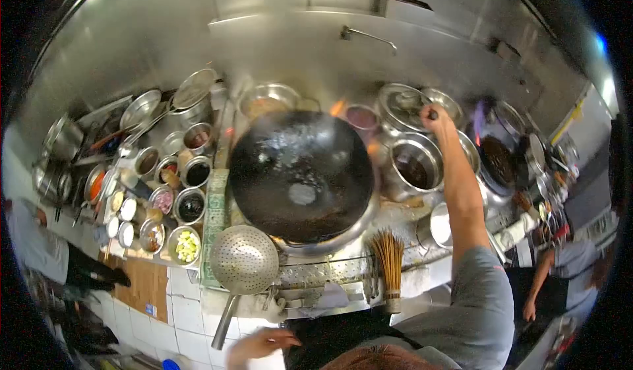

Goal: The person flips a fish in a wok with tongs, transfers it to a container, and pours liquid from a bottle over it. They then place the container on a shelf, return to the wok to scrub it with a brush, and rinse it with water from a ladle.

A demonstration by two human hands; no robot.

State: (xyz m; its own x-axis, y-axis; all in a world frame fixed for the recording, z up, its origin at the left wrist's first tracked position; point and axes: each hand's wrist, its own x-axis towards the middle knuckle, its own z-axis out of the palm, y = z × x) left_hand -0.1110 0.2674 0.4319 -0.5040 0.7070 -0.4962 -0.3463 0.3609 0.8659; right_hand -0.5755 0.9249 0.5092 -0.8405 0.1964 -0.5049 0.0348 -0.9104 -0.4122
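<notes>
My right hand (436, 118) stretches forward over the back pots, closed around the dark-ended handle of a ladle (433, 115). The ladle's head seems to be at the steel pot (389, 123) beside the hand, but is hard to make out. Low in the view, slightly blurred, my left hand (260, 345) holds nothing I can see, its fingers loosely extended. It is close to the handle of a perforated strainer (244, 258), which rests at the wok's front left. The large black wok (330, 205) sits on the burner with some liquid at its bottom.
Several seasoning and ingredient bowls (184, 245) crowd the left counter. A bamboo brush (389, 258) stands at the front edge. Flames show near a second wok (498, 162) on the right. A tap (369, 35) juts from the back wall. Other people (560, 271) stand on both sides.
</notes>
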